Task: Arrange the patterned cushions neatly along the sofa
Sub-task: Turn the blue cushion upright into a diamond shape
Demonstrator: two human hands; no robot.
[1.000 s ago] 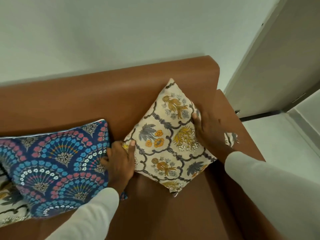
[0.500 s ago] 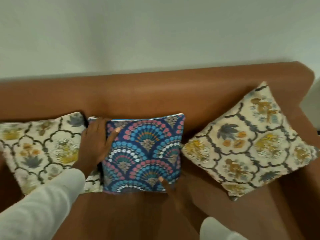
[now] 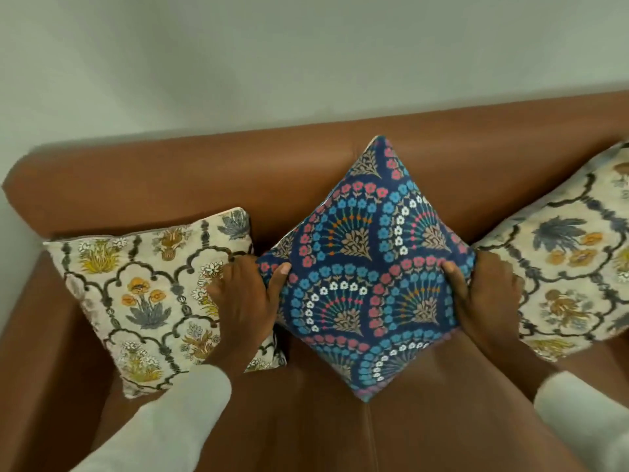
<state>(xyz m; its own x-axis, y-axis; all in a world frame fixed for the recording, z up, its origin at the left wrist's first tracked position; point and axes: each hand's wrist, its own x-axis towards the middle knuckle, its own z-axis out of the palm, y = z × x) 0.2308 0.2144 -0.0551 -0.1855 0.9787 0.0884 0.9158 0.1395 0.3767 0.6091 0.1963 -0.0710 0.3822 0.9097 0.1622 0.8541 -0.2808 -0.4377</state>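
A blue cushion with pink and blue fan patterns stands on one corner like a diamond, leaning against the back of the brown sofa. My left hand grips its left corner and my right hand grips its right corner. A cream floral cushion rests square against the backrest at the left, partly under my left wrist. Another cream floral cushion stands diamond-wise at the right, cut off by the frame edge.
A pale wall rises behind the sofa. The sofa's left armrest borders the left cushion. Bare brown seat shows in front of the cushions.
The blue cushion was square half a second ago and is now turned onto its corner. Both hands now hold its side corners. The view has shifted left since one second ago.
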